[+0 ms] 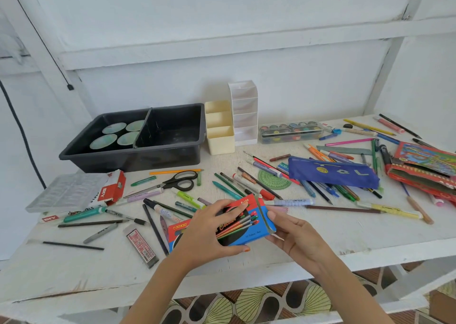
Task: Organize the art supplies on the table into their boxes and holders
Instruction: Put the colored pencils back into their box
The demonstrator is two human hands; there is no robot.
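left hand point(209, 230) fingers curled, gripping | right hand point(293, 235) fingers pinching, forearms converging

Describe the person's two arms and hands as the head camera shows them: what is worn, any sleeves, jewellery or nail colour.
Both forearms are bare up to the bottom edge of the picture: no sleeves, gloves, watch or bracelet show. No rings are visible on the left hand or the right hand. The left thumbnail carries orange polish; the other nails are too blurred to judge. No marks or cables on either arm.
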